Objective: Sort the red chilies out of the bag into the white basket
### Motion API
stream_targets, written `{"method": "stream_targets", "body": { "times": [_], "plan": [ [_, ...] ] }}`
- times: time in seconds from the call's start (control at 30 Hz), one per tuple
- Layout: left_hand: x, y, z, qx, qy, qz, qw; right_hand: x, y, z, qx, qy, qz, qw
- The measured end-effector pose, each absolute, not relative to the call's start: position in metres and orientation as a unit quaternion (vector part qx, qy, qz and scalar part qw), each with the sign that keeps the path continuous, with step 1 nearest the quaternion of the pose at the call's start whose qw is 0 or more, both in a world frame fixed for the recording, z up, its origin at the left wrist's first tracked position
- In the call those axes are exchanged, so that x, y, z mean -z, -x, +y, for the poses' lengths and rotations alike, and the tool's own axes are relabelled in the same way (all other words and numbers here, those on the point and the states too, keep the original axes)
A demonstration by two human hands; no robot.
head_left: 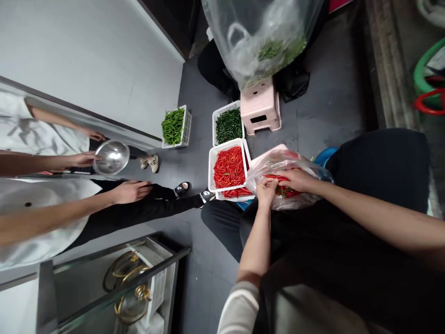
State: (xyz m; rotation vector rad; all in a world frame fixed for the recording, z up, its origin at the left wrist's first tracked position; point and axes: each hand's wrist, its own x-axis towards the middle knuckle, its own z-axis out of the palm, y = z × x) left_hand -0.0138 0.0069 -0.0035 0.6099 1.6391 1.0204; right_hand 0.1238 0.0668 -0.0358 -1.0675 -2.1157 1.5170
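1. Grey tiled floor (327,111) fills the scene, seen from above as I sit low, with a white wall on the left and a steel worktop (114,273) near my knee holding lidded pans.
2. My left hand (267,191) is closed in a pinch on a red chilli (278,177) at the mouth of a clear plastic bag (295,162) resting on my lap.
3. My right hand (295,180) lies inside the same bag, fingers curled over the red chillies there; whether it grips one I cannot tell. The two hands are close together, nearly touching.
4. Just beyond the bag stands a white basket of red chillies (228,167), touching the bag's edge. Behind it is a white basket of dark green chillies (228,124), and further left, by the wall, a basket of lighter green chillies (174,125).
5. A pink plastic stool (260,109) carries a large clear sack of green stalks (264,41).
6. On the left, another person in white holds a steel bowl (111,157), and a second person's hand (131,191) rests on a dark trouser leg.
7. I judge the step in hand to be working on one red chilli picked from the bag. The next move would call for a short reach forward to the red basket.
8. No brand, label or writing can be read anywhere.
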Motion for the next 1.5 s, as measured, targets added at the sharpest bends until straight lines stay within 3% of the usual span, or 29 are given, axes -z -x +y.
{"method": "stream_targets", "body": {
  "times": [0.1,0.23,0.4,0.53,0.8,1.17,1.27,1.4,1.5],
  "plan": [
    [0.0,0.014,0.006,-0.446,-0.202,0.667,0.562,0.027,-0.123,0.065,-0.558,0.405,-0.699,0.191],
    [-0.003,0.02,0.003,-0.431,-0.074,0.606,0.664,0.019,-0.121,0.061,-0.699,0.391,-0.559,0.212],
    [0.001,0.025,-0.002,-0.413,-0.093,0.596,0.682,0.019,-0.125,0.057,-0.819,0.319,-0.451,0.157],
    [0.002,0.026,0.0,-0.486,-0.158,0.585,0.629,0.02,-0.126,0.059,-0.821,0.329,-0.435,0.167],
    [0.011,0.025,0.003,-0.513,-0.065,0.624,0.586,0.03,-0.13,0.065,-0.839,0.362,-0.385,0.13],
    [0.007,0.028,0.002,-0.478,0.058,0.545,0.686,0.015,-0.124,0.054,-0.785,0.28,-0.537,0.13],
    [0.009,0.026,0.001,-0.497,0.028,0.56,0.662,0.021,-0.125,0.054,-0.771,0.32,-0.538,0.119],
    [0.007,0.025,0.002,-0.529,-0.049,0.584,0.614,0.03,-0.124,0.057,-0.722,0.338,-0.579,0.17],
    [0.002,0.025,0.002,-0.483,-0.019,0.543,0.687,0.024,-0.122,0.057,-0.716,0.286,-0.609,0.187]
  ]
}}
